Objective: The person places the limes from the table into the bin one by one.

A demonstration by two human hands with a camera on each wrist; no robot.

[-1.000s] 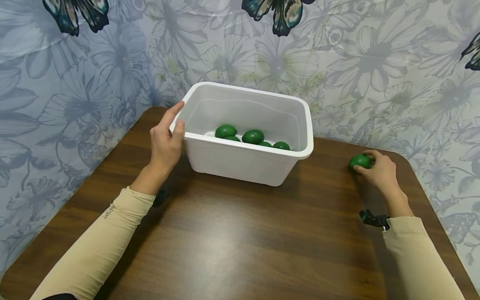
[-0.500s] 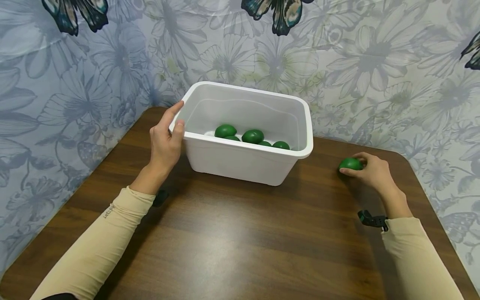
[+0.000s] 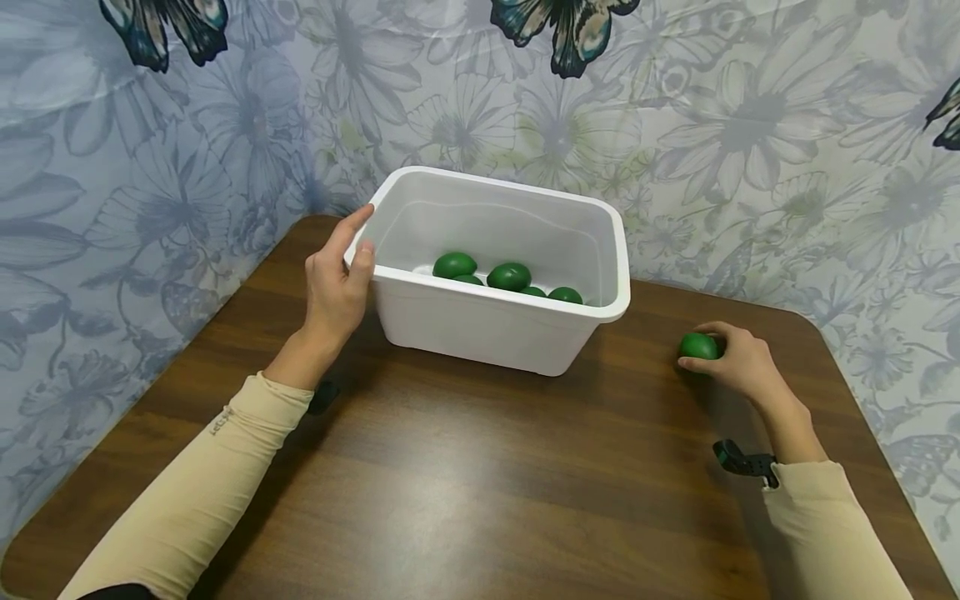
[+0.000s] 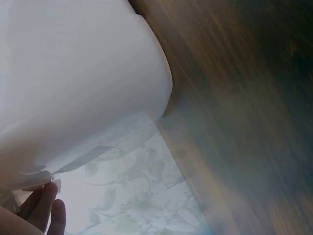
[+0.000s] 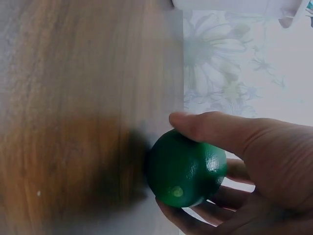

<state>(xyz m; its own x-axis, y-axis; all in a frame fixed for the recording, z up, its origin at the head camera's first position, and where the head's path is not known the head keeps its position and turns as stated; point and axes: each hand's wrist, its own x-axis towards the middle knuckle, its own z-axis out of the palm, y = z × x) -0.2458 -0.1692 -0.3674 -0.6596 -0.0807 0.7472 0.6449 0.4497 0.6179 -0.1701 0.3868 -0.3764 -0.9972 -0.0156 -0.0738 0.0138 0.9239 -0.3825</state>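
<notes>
A white plastic tub (image 3: 480, 325) stands at the back of the table, with several glossy green limes (image 3: 509, 276) on its floor. My left hand (image 3: 333, 287) grips the tub's left end at the rim, thumb over the near corner. In the left wrist view, fingers (image 4: 46, 208) curl under the rim beside the tub wall (image 4: 83, 73). To the right of the tub, my right hand (image 3: 738, 358) holds a single lime (image 3: 698, 346) between thumb and fingers, close over the table. The right wrist view shows this lime (image 5: 186, 169) with a pale stem spot facing the camera.
The brown wooden table (image 3: 465, 475) has rounded back corners and meets a wall with a flower-patterned covering (image 3: 750, 125). Butterfly decorations (image 3: 566, 33) hang on that wall. A dark wrist device (image 3: 742, 461) sits at the right sleeve.
My right hand has moved left and a little nearer to me with the lime, which has turned in the fingers. The left hand keeps its grip on the tub.
</notes>
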